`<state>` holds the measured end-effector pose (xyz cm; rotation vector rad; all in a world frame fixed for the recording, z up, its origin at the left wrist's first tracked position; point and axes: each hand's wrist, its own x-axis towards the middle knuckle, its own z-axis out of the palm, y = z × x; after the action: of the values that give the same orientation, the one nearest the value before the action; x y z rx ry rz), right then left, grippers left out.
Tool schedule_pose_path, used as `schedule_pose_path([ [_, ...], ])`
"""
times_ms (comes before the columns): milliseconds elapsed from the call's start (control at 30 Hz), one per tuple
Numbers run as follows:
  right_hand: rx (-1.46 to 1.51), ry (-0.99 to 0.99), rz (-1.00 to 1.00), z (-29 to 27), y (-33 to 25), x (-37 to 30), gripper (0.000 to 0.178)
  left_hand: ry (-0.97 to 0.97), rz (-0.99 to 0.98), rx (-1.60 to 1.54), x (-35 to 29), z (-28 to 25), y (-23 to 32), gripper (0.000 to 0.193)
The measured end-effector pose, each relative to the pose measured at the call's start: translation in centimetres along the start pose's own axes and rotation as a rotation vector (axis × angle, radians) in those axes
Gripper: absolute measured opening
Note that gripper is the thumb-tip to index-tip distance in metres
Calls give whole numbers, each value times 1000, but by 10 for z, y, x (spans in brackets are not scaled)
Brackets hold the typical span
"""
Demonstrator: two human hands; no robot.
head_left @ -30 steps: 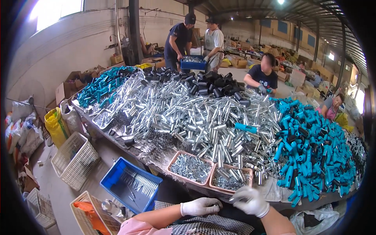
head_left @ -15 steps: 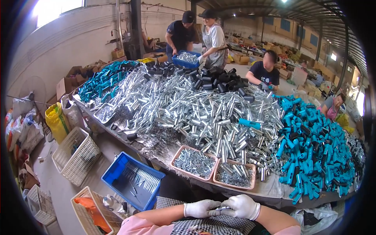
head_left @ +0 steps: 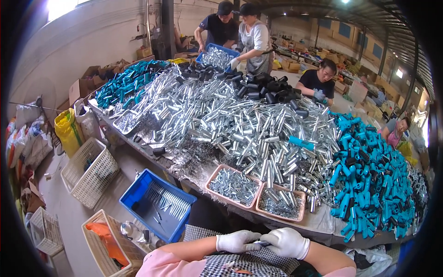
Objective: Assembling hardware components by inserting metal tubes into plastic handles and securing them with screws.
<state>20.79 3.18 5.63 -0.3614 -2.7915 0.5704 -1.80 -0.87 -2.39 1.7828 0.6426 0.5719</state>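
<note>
small part between two gloved hands

the left hand (head_left: pixel 236 241) has thumb and fingers closed on a small dark part (head_left: pixel 263 243); the right hand (head_left: pixel 288 243) bends over its other side, fingertips together on it. the part sits between them, above the apron (head_left: pixel 226 265) and short of the table (head_left: pixel 321 221). (the gloves hide most of its shape, so i cannot tell what it is.) to handle it well, i'd let the left pinch steady it and the right fingers do the fine work, since smooth metal could slip in cloth gloves.

around, left to right: a white crate (head_left: pixel 90 173), a tan crate (head_left: pixel 94 235) with an orange bag (head_left: pixel 108 240), then a blue tub (head_left: pixel 147 210) nearest the left hand. ahead, a left tray (head_left: pixel 226 199) and a right tray (head_left: pixel 279 217) stand between the hands and the metal heap (head_left: pixel 230 120); any reach must clear their rims. teal sleeves (head_left: pixel 369 184) crowd the table's right end.
</note>
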Motion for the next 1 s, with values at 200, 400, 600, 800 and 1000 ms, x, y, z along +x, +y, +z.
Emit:
schedule_pose_path([
  [200, -135, -86, -51, -6, -5, 6, 22, -87, -49, -26, -2, -1, -5, 48],
  [400, -232, -127, -121, -9, -10, 20, 16, -105, -48, -142, -10, -8, 5, 41],
  [600, -282, -178, -104, -12, -3, 30, 20, -66, -1, -190, -10, -16, -3, 43],
  [800, -25, -309, 247, -13, -14, 27, 31, -40, -17, -161, -12, -12, 0, 49],
  [1000, 61, -249, 209, -6, -17, 21, 31, -72, -17, -138, -12, -10, -1, 47],
])
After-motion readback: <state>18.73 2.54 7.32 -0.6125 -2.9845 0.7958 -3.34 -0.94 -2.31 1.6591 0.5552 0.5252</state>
